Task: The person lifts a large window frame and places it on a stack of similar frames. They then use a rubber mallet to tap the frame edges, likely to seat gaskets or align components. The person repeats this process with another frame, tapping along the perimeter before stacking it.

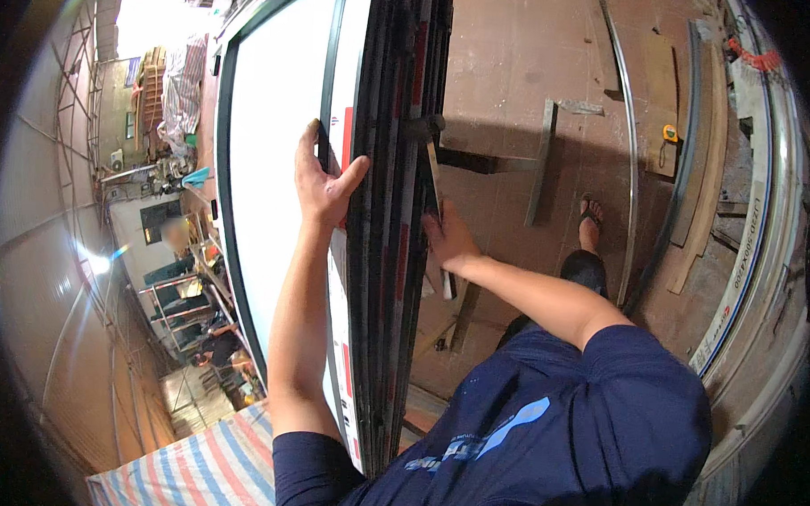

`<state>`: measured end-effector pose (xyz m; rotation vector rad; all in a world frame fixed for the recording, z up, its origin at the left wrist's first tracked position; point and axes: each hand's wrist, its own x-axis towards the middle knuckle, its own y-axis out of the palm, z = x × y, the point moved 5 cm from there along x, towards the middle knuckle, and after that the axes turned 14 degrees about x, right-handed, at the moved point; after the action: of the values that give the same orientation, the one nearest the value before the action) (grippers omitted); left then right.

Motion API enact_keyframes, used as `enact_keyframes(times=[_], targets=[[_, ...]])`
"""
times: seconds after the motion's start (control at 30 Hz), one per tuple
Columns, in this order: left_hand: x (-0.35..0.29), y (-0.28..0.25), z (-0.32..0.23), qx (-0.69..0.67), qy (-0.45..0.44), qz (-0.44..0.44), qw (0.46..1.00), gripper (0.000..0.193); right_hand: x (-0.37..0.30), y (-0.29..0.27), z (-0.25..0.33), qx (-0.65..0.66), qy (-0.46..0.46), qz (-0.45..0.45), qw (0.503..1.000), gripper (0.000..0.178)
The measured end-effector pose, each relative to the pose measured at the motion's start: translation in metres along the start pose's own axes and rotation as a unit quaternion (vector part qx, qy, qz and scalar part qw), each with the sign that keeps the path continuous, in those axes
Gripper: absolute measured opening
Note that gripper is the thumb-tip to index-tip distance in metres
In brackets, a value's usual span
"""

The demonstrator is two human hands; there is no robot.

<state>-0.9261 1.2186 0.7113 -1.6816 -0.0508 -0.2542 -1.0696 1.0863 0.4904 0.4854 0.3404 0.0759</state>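
Note:
A tall framed panel with a pale, glass-like face and dark edge profiles stands upright in front of me. My left hand rests on its face near the edge, fingers stretched out and thumb apart, by the red and white strip. On the panel's other side, my right hand is closed round the handle of a hammer. The hammer's dark head is up against the profiled edge; whether it touches cannot be told. The palm side of my left hand is hidden.
Right of me, wood strips, a long thin metal bar and a yellow tape measure lie on the brown floor. Long pale profiles line the far right. A striped sheet lies lower left; a person is beyond the panel.

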Motion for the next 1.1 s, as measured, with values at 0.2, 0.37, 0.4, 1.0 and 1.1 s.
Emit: enact_keyframes(times=[0.2,0.37,0.4,1.0,1.1], targets=[[-0.081,-0.015,0.007,-0.004,-0.105,0.023,0.994,0.092,0.005,-0.024,0.047,0.239,-0.056,-0.056,0.968,0.037],[-0.173,-0.042,0.016,0.048,-0.147,0.041,0.987,0.084,0.004,-0.022,0.098,0.329,-0.260,-0.168,0.892,0.027],[-0.184,-0.044,0.018,0.061,-0.171,0.049,0.982,0.084,0.003,-0.019,0.098,0.338,-0.280,-0.187,0.879,0.026],[-0.193,-0.044,0.021,0.011,-0.231,0.014,0.973,0.068,-0.005,-0.016,0.139,0.265,-0.267,-0.129,0.918,0.027],[-0.190,-0.043,0.023,0.003,-0.221,0.007,0.975,0.065,0.020,-0.015,0.163,0.301,-0.345,-0.171,0.872,0.026]])
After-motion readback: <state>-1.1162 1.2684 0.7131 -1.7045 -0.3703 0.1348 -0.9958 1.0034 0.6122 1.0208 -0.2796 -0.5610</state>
